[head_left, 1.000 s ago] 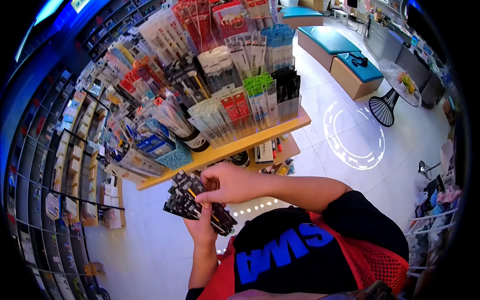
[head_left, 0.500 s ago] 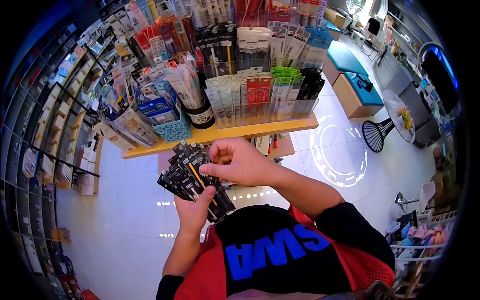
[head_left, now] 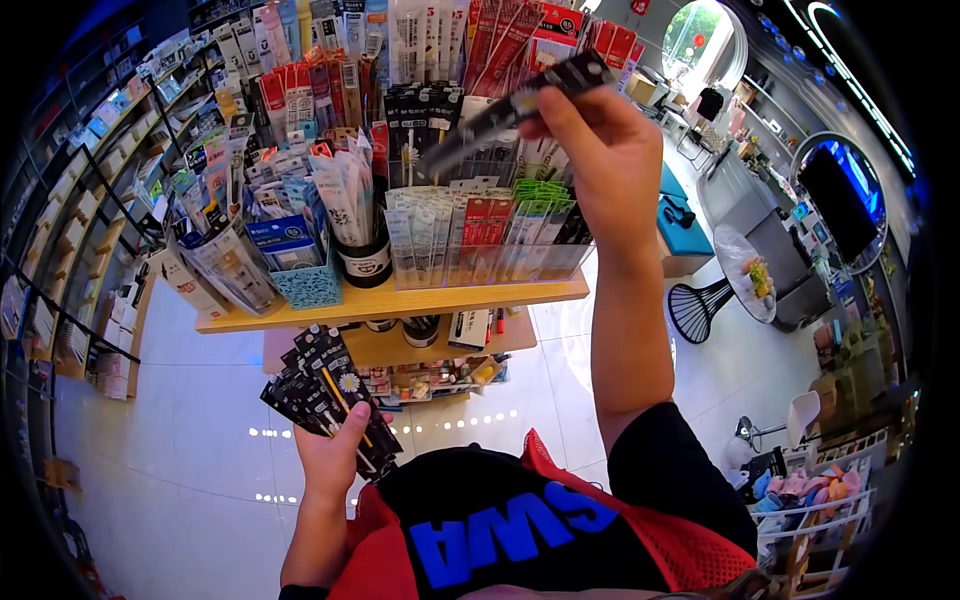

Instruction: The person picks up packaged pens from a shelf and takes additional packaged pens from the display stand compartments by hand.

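The right hand [head_left: 615, 155] is high at one o'clock, thumb [head_left: 565, 118] and fingers pinched, its forearm [head_left: 630, 330] nearly vertical above a four-o'clock elbow [head_left: 638, 408]. Between seven and eight o'clock, the left hand [head_left: 330, 458] grips, its thumb [head_left: 354, 424] pointing toward one.

Packets [head_left: 322, 385] in left hand [head_left: 328, 460] — shelf [head_left: 450, 297] beyond.

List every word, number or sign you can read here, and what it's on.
"SWA": large blue letters, upside down here, on the black shirt.
"5": seemingly, in red, on tall white packets at the back.
Too small to read: print on the flat black packets in the left hand and on the blue rectangular packet.
Blurred: print on the long black packet in the right hand.
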Demonstrator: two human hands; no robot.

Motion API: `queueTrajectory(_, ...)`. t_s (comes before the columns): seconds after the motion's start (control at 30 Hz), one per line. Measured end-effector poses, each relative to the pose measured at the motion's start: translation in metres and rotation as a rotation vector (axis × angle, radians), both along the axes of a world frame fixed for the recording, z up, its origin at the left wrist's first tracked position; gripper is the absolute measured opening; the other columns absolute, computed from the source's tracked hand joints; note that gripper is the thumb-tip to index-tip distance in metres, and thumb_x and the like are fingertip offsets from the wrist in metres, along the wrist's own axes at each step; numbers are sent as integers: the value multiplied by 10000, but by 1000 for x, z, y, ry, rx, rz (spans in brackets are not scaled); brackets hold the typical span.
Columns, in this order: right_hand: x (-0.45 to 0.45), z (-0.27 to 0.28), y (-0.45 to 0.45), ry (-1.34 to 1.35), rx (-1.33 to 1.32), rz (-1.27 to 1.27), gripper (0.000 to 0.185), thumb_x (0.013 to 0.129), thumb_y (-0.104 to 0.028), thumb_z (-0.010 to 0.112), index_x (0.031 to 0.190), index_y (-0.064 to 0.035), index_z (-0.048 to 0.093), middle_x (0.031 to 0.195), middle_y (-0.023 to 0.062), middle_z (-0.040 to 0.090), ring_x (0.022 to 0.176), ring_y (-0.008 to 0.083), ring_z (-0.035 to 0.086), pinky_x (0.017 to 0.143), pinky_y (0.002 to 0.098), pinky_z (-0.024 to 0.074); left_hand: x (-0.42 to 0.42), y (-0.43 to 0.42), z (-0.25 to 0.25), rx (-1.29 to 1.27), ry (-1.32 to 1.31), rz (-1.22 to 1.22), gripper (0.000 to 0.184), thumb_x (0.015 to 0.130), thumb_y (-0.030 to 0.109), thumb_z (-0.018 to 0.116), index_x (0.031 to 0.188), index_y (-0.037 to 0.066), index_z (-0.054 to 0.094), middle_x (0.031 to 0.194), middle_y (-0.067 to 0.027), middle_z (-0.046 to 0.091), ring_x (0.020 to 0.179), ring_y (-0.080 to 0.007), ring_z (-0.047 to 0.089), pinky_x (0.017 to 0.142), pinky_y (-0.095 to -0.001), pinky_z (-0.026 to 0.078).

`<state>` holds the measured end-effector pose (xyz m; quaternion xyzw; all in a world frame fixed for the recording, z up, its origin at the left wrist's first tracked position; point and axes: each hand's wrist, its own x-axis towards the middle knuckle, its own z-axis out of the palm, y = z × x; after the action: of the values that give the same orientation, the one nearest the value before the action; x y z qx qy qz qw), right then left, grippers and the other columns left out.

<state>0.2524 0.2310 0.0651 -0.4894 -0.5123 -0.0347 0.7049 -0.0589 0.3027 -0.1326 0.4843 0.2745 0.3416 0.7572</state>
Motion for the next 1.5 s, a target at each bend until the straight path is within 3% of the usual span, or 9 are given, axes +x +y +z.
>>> queueTrajectory(0.23, 15, -3, 41, -397, -233, -367, 142, 872, -154, 786, 949, -39, 755, 843, 93, 734, 722, 168, 683, 657, 312, 522, -1, 0, -1, -43, -48, -76, 318, 931, -16, 677, 1225, -20, 556, 993, -124, 684, 800, -260, 735, 717, -390, 636)
queueTrajectory(0.37, 4, -16, 53, -946, -274, -721, 130, 805, -158, 799, 910, -93, 757, 906, 61, 591, 903, 251, 575, 785, 394, 441, 0, 1, -5, -35, -69, -97, 323, 928, -19, 678, 1228, -21, 557, 997, -124, 687, 810, -252, 730, 736, -392, 635)
queueTrajectory(0.6, -31, -31, 37, -915, -85, -855, 403, 781, -252, 826, 1114, -103, 655, 947, 98, 559, 966, 306, 539, 840, 421, 415, 2, 1, -3, -47, -58, -129, 342, 927, -13, 688, 1241, -15, 552, 1012, -115, 689, 824, -243, 726, 755, -395, 637)
queueTrajectory(0.8, -113, -108, -2, -418, -820, 359, 322, 871, -317, 778, 899, -23, 649, 827, 127, 615, 761, 323, 605, 692, 397, 479, 10, 0, -1, 109, -127, -156, 356, 923, 9, 711, 1241, -12, 554, 1043, -95, 681, 867, -204, 709, 775, -399, 643)
queueTrajectory(0.9, -112, -110, 1, -287, -844, 427, 290, 912, -259, 723, 882, 13, 629, 806, 178, 624, 763, 351, 622, 695, 426, 497, 12, 5, -15, 171, -94, -123, 332, 930, 25, 715, 1221, -16, 560, 1057, -93, 680, 855, -185, 698, 764, -403, 648)
queueTrajectory(1.07, -86, -87, 5, 166, -763, 342, 219, 962, -202, 730, 830, -42, 661, 759, 9, 681, 657, 68, 638, 573, 233, 485, 8, 1, 2, -8, -49, -149, 302, 954, 85, 715, 1189, -25, 560, 1019, -128, 700, 816, -246, 737, 698, -409, 652)
queueTrajectory(1.2, -33, -17, 15, 104, -120, 84, 129, 982, -152, 698, 946, -28, 693, 824, 51, 730, 729, 92, 678, 671, 236, 538, 6, 1, -4, -40, -58, -197, 301, 953, 88, 716, 1184, -28, 562, 985, -143, 710, 827, -280, 751, 723, -410, 650)
queueTrajectory(1.3, -7, 1, 31, -48, 24, -35, 122, 977, -125, 694, 987, -4, 695, 830, 45, 734, 737, 95, 681, 680, 240, 536, 5, 1, -7, -33, -81, -230, 291, 943, 87, 729, 1162, -28, 577, 979, -139, 713, 830, -277, 750, 736, -412, 646)
queueTrajectory(1.5, -2, -15, 54, -212, -356, -233, 179, 927, -160, 731, 967, 14, 725, 737, 92, 706, 707, 138, 685, 653, 284, 510, 1, -1, -5, -46, -89, -251, 285, 925, 89, 755, 1138, -19, 599, 978, -119, 716, 834, -269, 748, 745, -403, 637)
